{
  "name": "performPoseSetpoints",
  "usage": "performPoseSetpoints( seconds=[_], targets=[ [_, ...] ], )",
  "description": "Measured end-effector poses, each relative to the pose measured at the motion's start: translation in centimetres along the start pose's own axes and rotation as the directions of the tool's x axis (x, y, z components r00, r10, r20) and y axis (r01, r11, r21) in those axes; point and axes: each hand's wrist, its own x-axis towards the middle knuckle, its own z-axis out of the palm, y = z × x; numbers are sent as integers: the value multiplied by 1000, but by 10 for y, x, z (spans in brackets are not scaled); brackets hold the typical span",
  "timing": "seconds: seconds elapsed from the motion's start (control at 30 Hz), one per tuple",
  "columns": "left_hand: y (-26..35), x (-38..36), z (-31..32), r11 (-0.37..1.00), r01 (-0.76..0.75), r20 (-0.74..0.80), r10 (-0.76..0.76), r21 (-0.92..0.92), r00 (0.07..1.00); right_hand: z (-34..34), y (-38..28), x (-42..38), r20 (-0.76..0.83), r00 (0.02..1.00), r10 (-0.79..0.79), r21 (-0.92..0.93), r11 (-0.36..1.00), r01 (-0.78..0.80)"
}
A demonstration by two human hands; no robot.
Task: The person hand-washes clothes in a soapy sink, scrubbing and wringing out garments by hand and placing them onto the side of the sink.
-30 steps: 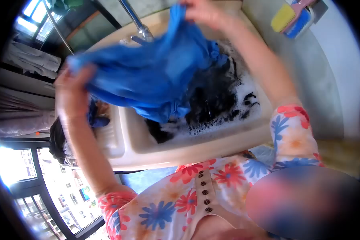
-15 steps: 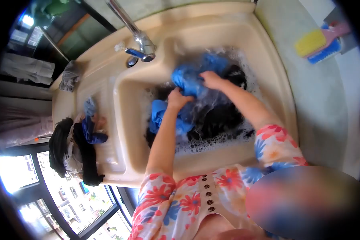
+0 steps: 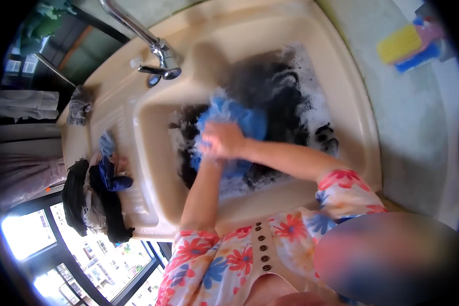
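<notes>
A bunched blue garment [image 3: 235,120] lies in the soapy water of the cream sink [image 3: 341,76]. My right hand [image 3: 228,138] is closed on it from the near side. My left hand [image 3: 208,153] sits just beside and under the right, also gripping the blue cloth, blurred by motion. Dark clothes [image 3: 270,84] float in the foam behind and around the blue garment.
A chrome tap [image 3: 160,53] stands at the sink's back left. Dark and blue wrung clothes [image 3: 99,188] lie piled on the drainboard at left, with a grey rag [image 3: 79,107] farther back. A yellow-and-blue scrub brush [image 3: 408,46] rests on the counter at right.
The blue garment was held up spread above the sink, then dropped into the water. Both hands have since drawn together toward the near side, bunching it.
</notes>
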Motion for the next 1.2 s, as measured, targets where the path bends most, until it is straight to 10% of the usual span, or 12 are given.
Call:
performPoseSetpoints(
  seconds=[0.13, 0.23, 0.27, 0.37, 0.43, 0.63, 0.73, 0.8, 0.9, 1.07, 1.1, 1.2],
  targets=[
    [-28, -7, 25, 997, 27, -160, -15, 69, 987, 0, 63, 43, -117, 842, 526, -64, 842, -535],
    [-26, 18, -22, 999, 5, 127, -1, -33, 992, -8, 37, 24, -173, 926, 335, -118, 927, -357],
    [-34, 45, -60, 982, -46, 739, 167, -182, 652, -6, 17, 11, -138, 955, 264, 2, 964, -266],
    [-35, 35, -69, 994, -72, 629, 109, -84, 770, 3, 26, 1, -198, 947, 253, 110, 966, -235],
    [-23, 12, 1, 874, 177, -458, 58, 453, 887, -11, 98, 25, 35, 770, 637, 41, 769, -638],
    [57, 0, 13, 885, -59, -182, 159, 462, 970, -91, 153, -6, -231, 741, 630, -28, 757, -653],
    [2, 11, 4, -148, 27, 39, 427, 989, 904, -58, 122, -27, -97, 856, 507, -278, 813, -512],
    [7, 11, 2, 402, -25, -61, 200, 915, 978, -66, 133, -30, 359, 849, 388, -69, 918, -390],
    [42, -9, 7, 843, 2, -172, 108, 537, 979, -112, 160, -25, -26, 845, 535, 133, 839, -527],
    [26, 4, 4, 983, 163, 21, -165, 84, 986, -40, 34, -8, 59, 971, 232, 17, 972, -234],
    [30, 8, -8, 958, 287, 405, -267, 11, 875, -27, -3, -12, 49, 982, 183, 141, 972, -189],
    [10, -16, 11, 922, -84, -91, 127, 379, 988, 6, -14, -8, 6, 1000, 19, 78, 997, -19]
  ],
)
